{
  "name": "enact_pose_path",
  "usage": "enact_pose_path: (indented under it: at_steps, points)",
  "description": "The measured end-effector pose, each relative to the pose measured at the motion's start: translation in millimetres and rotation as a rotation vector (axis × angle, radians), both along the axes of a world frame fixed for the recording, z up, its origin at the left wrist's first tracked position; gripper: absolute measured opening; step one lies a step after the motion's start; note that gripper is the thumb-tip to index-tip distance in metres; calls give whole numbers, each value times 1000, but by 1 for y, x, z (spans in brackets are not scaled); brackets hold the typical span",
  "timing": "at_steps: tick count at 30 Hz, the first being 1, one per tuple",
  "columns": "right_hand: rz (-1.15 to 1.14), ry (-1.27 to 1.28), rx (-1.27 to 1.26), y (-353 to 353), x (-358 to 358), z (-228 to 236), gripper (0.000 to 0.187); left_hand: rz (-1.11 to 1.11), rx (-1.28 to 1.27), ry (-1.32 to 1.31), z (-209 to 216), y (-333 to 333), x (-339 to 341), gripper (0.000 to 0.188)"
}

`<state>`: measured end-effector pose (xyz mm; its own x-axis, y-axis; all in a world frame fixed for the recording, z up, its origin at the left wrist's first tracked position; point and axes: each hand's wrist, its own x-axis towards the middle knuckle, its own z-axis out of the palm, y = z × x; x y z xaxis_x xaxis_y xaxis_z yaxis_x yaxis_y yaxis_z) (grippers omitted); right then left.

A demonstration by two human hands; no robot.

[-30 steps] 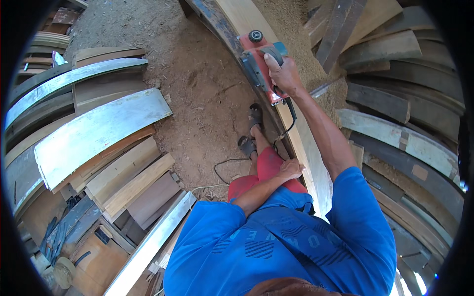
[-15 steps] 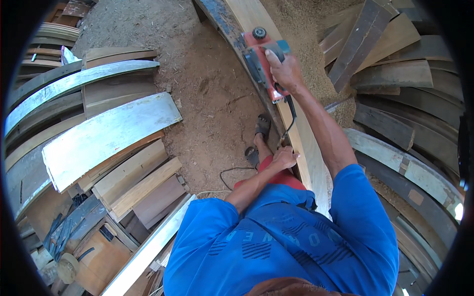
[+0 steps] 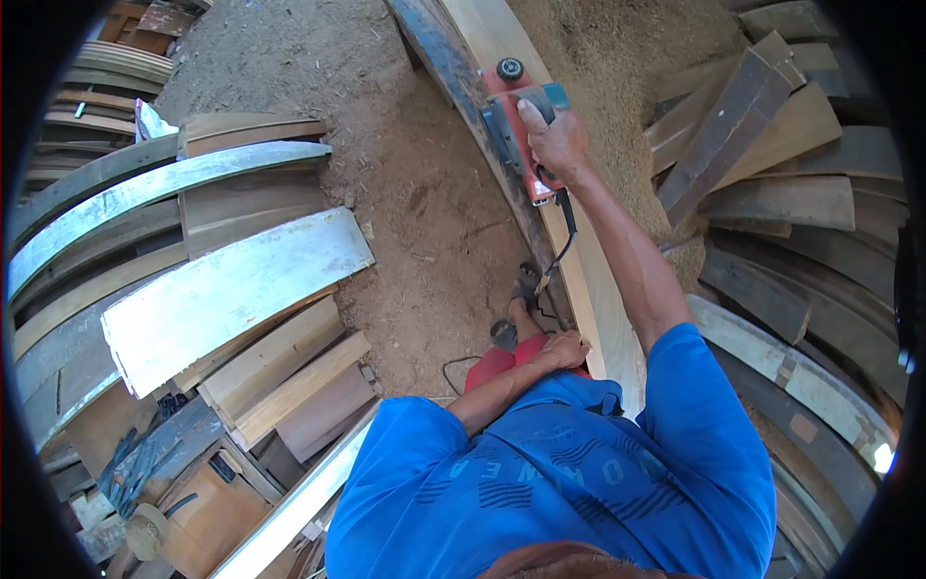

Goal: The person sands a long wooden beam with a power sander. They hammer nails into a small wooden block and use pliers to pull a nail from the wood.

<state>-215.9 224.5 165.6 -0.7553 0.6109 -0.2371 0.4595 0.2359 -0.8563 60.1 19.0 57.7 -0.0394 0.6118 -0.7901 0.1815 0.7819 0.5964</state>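
A red and teal electric planer (image 3: 516,125) rests on a long pale wooden plank (image 3: 582,280). My right hand (image 3: 557,143) is wrapped round its handle, thumb on top. The black power cord (image 3: 567,232) curves from the planer's back end along the plank's left edge. Close to my body, my left hand (image 3: 567,350) is closed at that same edge, its fingers bent over the wood and partly hidden.
A paint-stained beam (image 3: 453,72) runs along the plank's left side. Stacked boards lie on the left, including a white board (image 3: 236,299); more boards (image 3: 772,203) are piled on the right. Sawdust (image 3: 622,92) covers the ground beyond the plank. My sandalled feet (image 3: 526,282) stand left of it.
My left hand has come back along the plank's edge toward my body, and more of the cord shows. My right hand and the planer stay nearly in place; the whole view has shifted slightly.
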Motion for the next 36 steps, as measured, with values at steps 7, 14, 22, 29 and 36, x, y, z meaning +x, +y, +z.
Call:
enact_pose_path:
  at_steps: [7,14,22,29,36]
  points:
    - [25,-2,9,10,-28,20,70,263,4,65,-19,25,-111,53]
    - [16,118,109,26,-81,-4,70,364,41,130,-32,38,-175,53]
    - [67,-5,91,49,-152,0,70,361,90,-60,-6,47,-233,52]
    - [59,111,71,75,-239,18,70,560,93,-203,-22,69,-329,46]
    - [36,54,62,91,-310,28,77,363,114,43,-2,87,-385,45]
